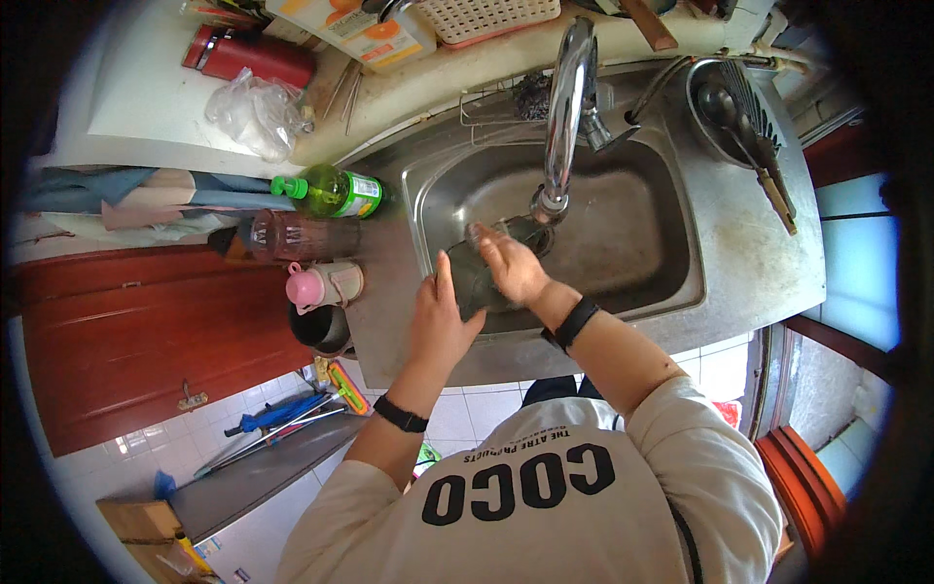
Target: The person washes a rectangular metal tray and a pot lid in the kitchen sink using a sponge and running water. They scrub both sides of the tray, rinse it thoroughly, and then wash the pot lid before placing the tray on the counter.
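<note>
Over the left side of a steel sink basin (pixel 613 241), my left hand (pixel 441 314) holds a dark translucent container (pixel 474 281), its thumb and fingers spread around the near side. My right hand (pixel 516 269) is at the container's upper right, with bent fingers over it. Motion blurs those fingertips, and whether they grip anything is unclear. Both hands partly cover the container, so its exact kind cannot be told. Just beyond my right hand, a chrome faucet (pixel 565 117) reaches down over the basin, its spout end close to the container.
Left of the basin stand a green pump bottle (pixel 332 191), a clear ribbed jar (pixel 299 237) and a pink-topped flask (pixel 321 286). A metal bowl with ladles (pixel 730 109) sits on the right drainboard. A wire rack (pixel 503 109) lines the sink's back.
</note>
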Available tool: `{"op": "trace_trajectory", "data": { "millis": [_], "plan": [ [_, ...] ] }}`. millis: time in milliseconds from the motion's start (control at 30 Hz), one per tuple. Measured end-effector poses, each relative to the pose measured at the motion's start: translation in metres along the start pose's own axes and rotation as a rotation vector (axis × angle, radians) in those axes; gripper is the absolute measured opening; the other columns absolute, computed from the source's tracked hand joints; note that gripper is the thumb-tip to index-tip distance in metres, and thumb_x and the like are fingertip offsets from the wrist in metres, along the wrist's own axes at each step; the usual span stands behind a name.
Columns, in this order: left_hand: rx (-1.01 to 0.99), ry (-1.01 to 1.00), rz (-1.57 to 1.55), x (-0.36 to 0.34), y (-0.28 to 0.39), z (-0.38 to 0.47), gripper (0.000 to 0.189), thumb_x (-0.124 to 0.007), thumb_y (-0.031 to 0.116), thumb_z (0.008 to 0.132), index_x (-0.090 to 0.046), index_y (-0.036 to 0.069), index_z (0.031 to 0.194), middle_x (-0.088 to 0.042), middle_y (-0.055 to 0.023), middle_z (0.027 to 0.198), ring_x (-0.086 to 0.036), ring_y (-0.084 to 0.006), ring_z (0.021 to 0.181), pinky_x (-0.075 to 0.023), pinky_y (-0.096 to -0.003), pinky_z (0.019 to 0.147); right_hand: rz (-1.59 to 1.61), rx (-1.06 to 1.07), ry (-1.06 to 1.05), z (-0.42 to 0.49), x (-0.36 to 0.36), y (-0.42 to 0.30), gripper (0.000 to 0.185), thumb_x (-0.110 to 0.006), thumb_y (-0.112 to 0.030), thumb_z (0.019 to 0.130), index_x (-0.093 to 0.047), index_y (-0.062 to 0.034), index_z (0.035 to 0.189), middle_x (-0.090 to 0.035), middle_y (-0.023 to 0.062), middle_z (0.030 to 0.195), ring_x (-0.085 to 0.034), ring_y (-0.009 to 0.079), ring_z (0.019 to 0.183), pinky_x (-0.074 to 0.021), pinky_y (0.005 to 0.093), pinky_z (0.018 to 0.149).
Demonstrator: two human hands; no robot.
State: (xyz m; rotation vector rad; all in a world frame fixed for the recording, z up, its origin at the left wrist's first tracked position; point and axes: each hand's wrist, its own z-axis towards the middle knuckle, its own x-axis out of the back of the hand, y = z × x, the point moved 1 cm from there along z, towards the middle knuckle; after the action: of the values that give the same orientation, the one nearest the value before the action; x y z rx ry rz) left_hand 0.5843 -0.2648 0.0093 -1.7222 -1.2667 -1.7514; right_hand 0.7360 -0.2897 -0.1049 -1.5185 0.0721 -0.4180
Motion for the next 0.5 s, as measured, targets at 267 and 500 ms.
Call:
{"op": "trace_trajectory", "data": {
  "millis": [267, 500],
  "plan": [
    [-0.056, 0.044, 0.063, 0.002, 0.004, 0.022, 0.076, -0.067, 0.006, 0.074, -0.036, 0.011, 0.143, -0.051, -0.0168, 0.119, -0.054, -0.0364, 0.107, -0.0503, -0.0439, 0.084, -0.155, 0.236, 0.02, -0.001, 0.006, -0.008, 0.035, -0.039, -0.021, 0.094, -0.06, -0.0031, 0.115, -0.057, 0.023, 0.123, -0.051, 0.037, 0.119, -0.0372, 0.0491, 0.101],
    [-0.173, 0.072, 0.136, 0.009, 0.002, 0.013, 0.05, -0.067, 0.006, 0.072, -0.062, 0.01, 0.121, -0.054, -0.0145, 0.121, -0.055, -0.0339, 0.107, -0.0505, -0.0419, 0.085, -0.336, -0.411, -0.258, 0.024, 0.041, 0.084, 0.041, -0.044, -0.028, 0.098, -0.053, -0.0056, 0.131, -0.058, 0.0174, 0.128, -0.051, 0.0367, 0.12, -0.0413, 0.0429, 0.101]
  ]
}}
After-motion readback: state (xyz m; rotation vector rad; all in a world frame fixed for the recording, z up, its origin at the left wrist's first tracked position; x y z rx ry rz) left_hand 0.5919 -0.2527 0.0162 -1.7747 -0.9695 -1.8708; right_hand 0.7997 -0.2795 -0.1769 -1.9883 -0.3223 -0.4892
